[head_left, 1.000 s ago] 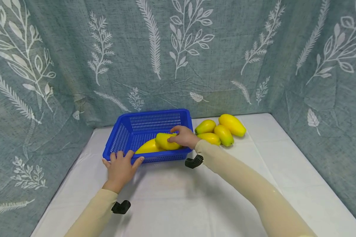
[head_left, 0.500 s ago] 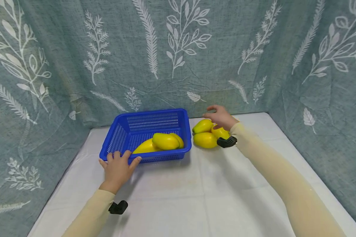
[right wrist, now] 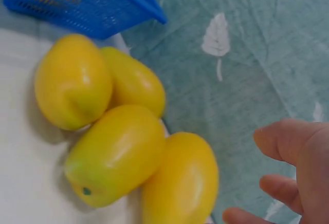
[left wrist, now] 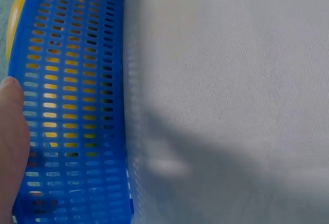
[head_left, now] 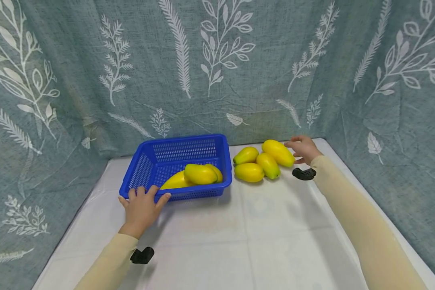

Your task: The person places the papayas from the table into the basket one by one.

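Observation:
A blue plastic mesh basket (head_left: pixel 192 190) stands at the back left of the table with 3 yellow papayas (head_left: pixel 201 175) in it, close to its front wall. My left hand (head_left: pixel 141 211) grips the basket's front rim near the left corner, fingers over the top and thumb outside. In the left wrist view that thumb lies along the rim. To the right of the basket several papayas lie in a group. Just beyond the largest papaya (head_left: pixel 278 153), at the group's right end, hovers my right hand (head_left: pixel 306 150), its fingers parted and loosely bent, holding nothing.
Two smaller papayas (head_left: pixel 249 172) lie beside the basket's right wall, with another papaya (head_left: pixel 268 165) between them and the largest. A white cloth (head_left: pixel 217 249) covers the table. Green leaf-patterned curtains (head_left: pixel 232 104) hang behind and on both sides.
My right hand has let go of a papaya inside the basket and moved right, over the group, to its far right end. My left hand stays on the basket rim.

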Action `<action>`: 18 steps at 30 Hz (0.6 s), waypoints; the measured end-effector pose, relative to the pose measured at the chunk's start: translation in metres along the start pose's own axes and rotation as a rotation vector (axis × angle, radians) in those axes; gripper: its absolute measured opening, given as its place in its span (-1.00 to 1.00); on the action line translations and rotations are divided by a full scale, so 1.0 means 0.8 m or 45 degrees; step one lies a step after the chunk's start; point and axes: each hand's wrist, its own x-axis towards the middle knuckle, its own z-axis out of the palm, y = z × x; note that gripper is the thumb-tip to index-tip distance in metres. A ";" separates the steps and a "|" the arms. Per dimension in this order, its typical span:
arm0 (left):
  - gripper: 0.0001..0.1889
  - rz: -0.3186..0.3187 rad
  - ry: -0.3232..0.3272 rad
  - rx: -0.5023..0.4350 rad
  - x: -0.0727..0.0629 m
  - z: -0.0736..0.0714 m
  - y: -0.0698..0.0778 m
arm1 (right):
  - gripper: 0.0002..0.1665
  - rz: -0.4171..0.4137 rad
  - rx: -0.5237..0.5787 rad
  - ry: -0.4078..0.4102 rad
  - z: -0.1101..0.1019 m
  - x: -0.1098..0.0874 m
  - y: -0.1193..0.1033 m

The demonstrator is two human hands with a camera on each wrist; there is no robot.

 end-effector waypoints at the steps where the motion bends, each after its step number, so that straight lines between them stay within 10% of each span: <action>1: -0.36 -0.001 0.004 -0.001 0.000 0.000 -0.001 | -0.17 0.005 -0.005 -0.012 0.003 0.002 0.002; 18: -0.39 -0.006 0.015 0.016 -0.001 -0.001 -0.005 | -0.10 0.025 -0.073 -0.143 0.089 0.036 0.046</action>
